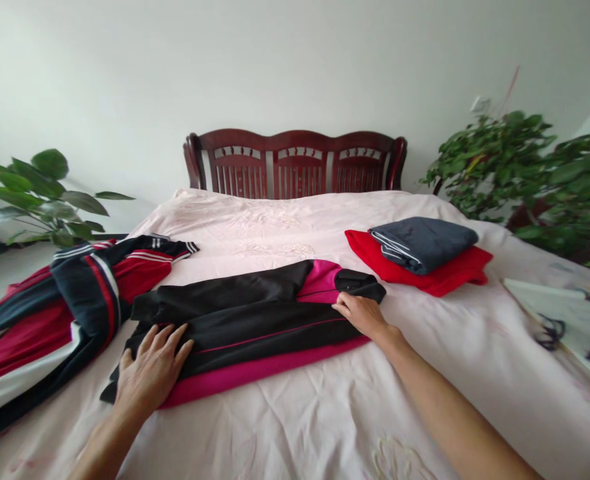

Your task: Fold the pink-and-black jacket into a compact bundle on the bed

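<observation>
A black garment with magenta panels (pixel 255 328) lies folded lengthwise across the bed in front of me. My left hand (pixel 155 363) rests flat on its left end, fingers spread over the black cloth. At the garment's right end, my right hand (pixel 361 313) has its fingers pinched on the black cloth beside a magenta patch. The fingertips of that hand are partly hidden.
Red, navy and white clothes (pixel 95 293) lie loosely at the left. A folded dark grey garment (pixel 427 241) sits on a folded red one (pixel 425 283) at the right. Beyond are a wooden headboard (pixel 299 160) and plants (pixel 505 160); dark items lie on a pale surface (pixel 549 300) far right.
</observation>
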Demonstrator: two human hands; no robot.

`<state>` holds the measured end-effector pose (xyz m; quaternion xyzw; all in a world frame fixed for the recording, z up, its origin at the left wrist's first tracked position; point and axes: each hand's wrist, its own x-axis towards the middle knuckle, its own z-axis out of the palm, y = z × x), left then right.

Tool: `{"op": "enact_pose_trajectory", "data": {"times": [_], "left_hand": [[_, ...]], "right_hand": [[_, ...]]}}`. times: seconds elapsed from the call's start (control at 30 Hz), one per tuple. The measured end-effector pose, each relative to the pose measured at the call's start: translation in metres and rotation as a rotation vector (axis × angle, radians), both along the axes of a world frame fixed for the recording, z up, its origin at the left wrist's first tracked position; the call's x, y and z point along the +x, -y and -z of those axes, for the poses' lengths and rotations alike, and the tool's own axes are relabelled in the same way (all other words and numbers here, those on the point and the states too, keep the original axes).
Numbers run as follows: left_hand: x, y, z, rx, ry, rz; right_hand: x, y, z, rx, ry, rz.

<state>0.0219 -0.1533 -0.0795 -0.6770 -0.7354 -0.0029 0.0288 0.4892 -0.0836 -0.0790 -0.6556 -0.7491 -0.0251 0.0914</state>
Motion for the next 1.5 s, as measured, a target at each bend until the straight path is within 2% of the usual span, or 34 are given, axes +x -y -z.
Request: {"op": "enact_pose_trajectory", "data": {"times": [0.07, 0.17, 0.27, 0.33, 0.4, 0.47, 0.53, 0.67, 0.8, 0.9, 1.13, 1.23, 1.33, 1.5], "left_hand": [[0.001, 0.001, 0.0, 0.003, -0.02, -0.015], [0.003, 0.002, 0.002, 0.03, -0.051, -0.033], [0.006, 0.003, 0.005, 0.06, -0.085, -0.048], [0.008, 0.004, 0.006, 0.074, -0.099, -0.054], [0.008, 0.005, 0.007, 0.085, -0.1, -0.055], [0.008, 0.006, 0.009, 0.093, -0.094, -0.048], [0.006, 0.007, 0.01, 0.097, -0.086, -0.043], [0.001, 0.008, 0.012, 0.113, -0.04, -0.054], [-0.005, 0.007, 0.011, 0.11, 0.043, -0.079], [-0.011, 0.006, 0.01, 0.111, 0.095, -0.074], [-0.033, 0.004, 0.004, 0.148, 0.26, -0.192], [-0.04, 0.004, 0.002, 0.175, 0.286, -0.196], [-0.045, 0.004, 0.002, 0.19, 0.29, -0.204], [-0.053, 0.001, 0.008, 0.18, 0.33, -0.33]], "right_hand": [[0.004, 0.0, 0.0, 0.002, -0.007, -0.003], [0.004, 0.003, -0.012, 0.035, -0.034, 0.001], [-0.016, 0.015, -0.028, 0.208, -0.052, -0.007], [-0.038, 0.027, -0.031, 0.32, -0.063, -0.07], [-0.059, 0.039, -0.022, 0.327, -0.052, -0.214], [-0.072, 0.047, -0.006, 0.248, -0.012, -0.341], [-0.071, 0.048, 0.011, 0.169, 0.026, -0.352], [-0.045, 0.037, 0.03, 0.144, 0.071, -0.153], [-0.027, 0.032, 0.032, 0.19, 0.095, 0.032], [-0.025, 0.032, 0.033, 0.222, 0.078, 0.102], [-0.006, 0.025, 0.041, 0.303, -0.056, 0.327], [0.006, 0.02, 0.045, 0.297, -0.151, 0.436], [0.016, 0.02, 0.044, 0.306, -0.225, 0.52], [0.028, 0.023, 0.034, 0.246, -0.263, 0.601]]}}
